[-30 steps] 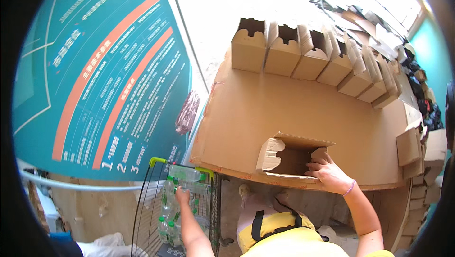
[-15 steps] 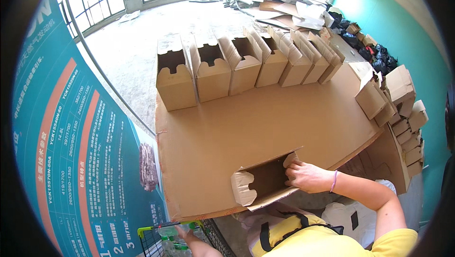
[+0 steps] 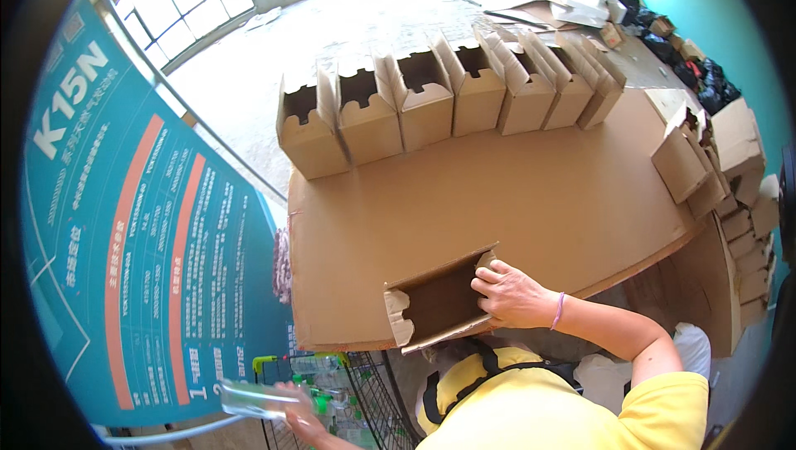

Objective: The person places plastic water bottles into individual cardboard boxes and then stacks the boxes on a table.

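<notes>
My right hand [image 3: 516, 295] is closed on the right end flap of an open cardboard box [image 3: 439, 335] at the near edge of the cardboard-covered table [image 3: 464, 209]. The box opening faces up and its inside looks dark; a notched flap folds out at its left end. Low on the left, my left hand [image 3: 300, 418] grips a clear bottle [image 3: 253, 398], held sideways and somewhat blurred. It is just over a black wire shopping cart [image 3: 365, 384] with green trim, where several clear bottles with green caps [image 3: 325, 400] lie.
A row of several open cardboard boxes [image 3: 373, 131] stands along the table's far edge. More boxes [image 3: 684, 164] are stacked at the right. A large teal display banner [image 3: 157, 243] rises on the left. Flattened cardboard [image 3: 531, 6] and black bags [image 3: 663, 43] lie on the floor beyond.
My left hand has come up out of the cart with a clear bottle. My right hand stays on the box flap. The whole view has shifted.
</notes>
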`<state>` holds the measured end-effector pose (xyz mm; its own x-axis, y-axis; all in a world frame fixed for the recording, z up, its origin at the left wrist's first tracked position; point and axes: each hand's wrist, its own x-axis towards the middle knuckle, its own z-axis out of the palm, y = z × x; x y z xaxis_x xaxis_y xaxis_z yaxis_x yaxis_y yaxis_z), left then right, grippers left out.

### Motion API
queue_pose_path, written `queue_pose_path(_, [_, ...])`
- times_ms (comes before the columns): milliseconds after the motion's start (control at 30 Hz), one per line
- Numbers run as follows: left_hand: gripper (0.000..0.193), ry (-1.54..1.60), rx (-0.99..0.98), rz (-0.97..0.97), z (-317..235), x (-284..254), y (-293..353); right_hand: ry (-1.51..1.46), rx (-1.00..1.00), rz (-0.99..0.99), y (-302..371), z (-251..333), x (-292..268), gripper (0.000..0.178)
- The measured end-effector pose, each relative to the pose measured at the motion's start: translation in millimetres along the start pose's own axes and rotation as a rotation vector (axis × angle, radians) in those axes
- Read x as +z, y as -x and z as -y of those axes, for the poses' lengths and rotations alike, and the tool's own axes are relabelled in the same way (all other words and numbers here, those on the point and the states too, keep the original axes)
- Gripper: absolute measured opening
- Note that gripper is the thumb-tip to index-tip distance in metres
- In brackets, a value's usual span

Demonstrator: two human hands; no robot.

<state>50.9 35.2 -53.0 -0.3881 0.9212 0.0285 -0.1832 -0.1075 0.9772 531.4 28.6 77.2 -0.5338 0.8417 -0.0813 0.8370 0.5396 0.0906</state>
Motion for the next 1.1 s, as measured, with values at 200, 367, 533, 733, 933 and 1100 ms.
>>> queue_pose_path(200, [0.099,0.262,0.184,0.648,-112,212,-6,-0.137,0.034,-0.100,8,-3,6,0.025])
queue_pose_path(367, [0.062,-0.496,0.145,1.232,-113,326,13,-0.218,0.137,-0.109,21,-4,9,0.031])
queue_pose_path(533, [0.069,-1.179,0.233,1.578,-65,351,13,-0.422,0.229,-0.194,35,3,29,0.021])
queue_pose_path(733, [0.067,-1.661,0.227,1.707,-6,345,3,-0.300,0.125,-0.349,29,16,43,0.009])
queue_pose_path(933, [0.054,-1.268,0.325,1.663,-46,330,-6,-0.459,0.165,-0.538,39,8,34,0.013])
queue_pose_path(1100, [0.062,-0.854,0.333,0.943,-128,256,18,-0.656,0.447,-0.849,65,4,22,0.052])
